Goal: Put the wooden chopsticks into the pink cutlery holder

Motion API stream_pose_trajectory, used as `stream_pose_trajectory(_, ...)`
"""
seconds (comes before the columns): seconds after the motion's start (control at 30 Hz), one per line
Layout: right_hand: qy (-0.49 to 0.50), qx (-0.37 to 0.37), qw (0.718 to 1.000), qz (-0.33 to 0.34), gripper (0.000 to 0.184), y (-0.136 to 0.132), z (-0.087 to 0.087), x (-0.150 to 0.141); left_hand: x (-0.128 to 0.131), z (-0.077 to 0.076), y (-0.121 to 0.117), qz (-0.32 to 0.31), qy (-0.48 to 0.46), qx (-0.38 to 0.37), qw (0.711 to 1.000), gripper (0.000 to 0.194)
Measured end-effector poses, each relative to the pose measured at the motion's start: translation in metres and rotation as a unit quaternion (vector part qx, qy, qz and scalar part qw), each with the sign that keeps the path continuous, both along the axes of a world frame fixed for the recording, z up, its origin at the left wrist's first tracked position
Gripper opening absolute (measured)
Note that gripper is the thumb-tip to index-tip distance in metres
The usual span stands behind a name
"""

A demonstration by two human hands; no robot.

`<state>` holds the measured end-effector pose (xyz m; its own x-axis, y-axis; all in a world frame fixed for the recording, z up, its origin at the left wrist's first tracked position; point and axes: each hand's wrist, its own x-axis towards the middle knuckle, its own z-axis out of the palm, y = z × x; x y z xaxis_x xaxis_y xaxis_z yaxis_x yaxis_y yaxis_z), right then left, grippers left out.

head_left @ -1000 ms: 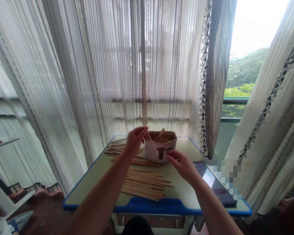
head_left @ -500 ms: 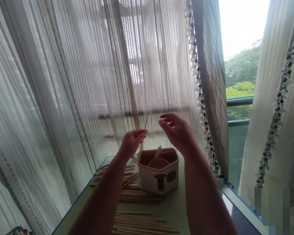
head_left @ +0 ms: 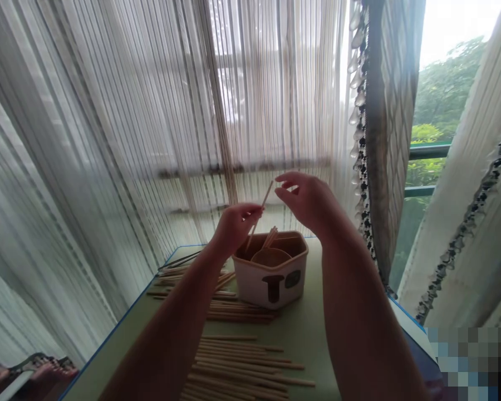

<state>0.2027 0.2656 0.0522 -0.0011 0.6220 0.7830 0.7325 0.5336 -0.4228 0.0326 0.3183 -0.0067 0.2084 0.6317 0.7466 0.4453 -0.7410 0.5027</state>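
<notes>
My left hand point(head_left: 236, 225) pinches a thin wooden chopstick point(head_left: 268, 192) above the left part of the container. The chopstick leans, its upper end pointing right and its lower end reaching toward the container's opening. My right hand point(head_left: 307, 201) hovers close to that upper end, thumb and fingers apart, holding nothing. Below both hands stands a white container point(head_left: 249, 285) with a brown inside and a dark printed pattern. A small bundle of chopsticks point(head_left: 271, 236) stands in it, behind a rounded inner divider point(head_left: 271, 257).
Several loose chopsticks point(head_left: 250, 356) lie in rows on the pale green table point(head_left: 121, 345), some partly hidden by my left forearm. Two dark sticks point(head_left: 179, 260) lie near its back left edge. Striped sheer curtains point(head_left: 150, 111) hang right behind, beside a window on the right.
The chopstick in my left hand now tilts more to the right. My right hand's fingers are nearer to its tip. The view has shifted slightly.
</notes>
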Motion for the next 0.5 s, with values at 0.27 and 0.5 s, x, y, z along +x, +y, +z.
stream_pose_trajectory(0.27, -0.035, -0.046, 0.998, 0.011, 0.025, 0.002, -0.001, 0.004, 0.004, -0.002, -0.007, -0.016, 0.055, -0.075, 0.996, 0.027)
stream_pose_trajectory(0.5, -0.115, -0.106, 0.987, 0.026, 0.015, 0.011, -0.007, 0.008, 0.005, -0.011, 0.0, -0.002, 0.13, -0.101, 0.986, 0.026)
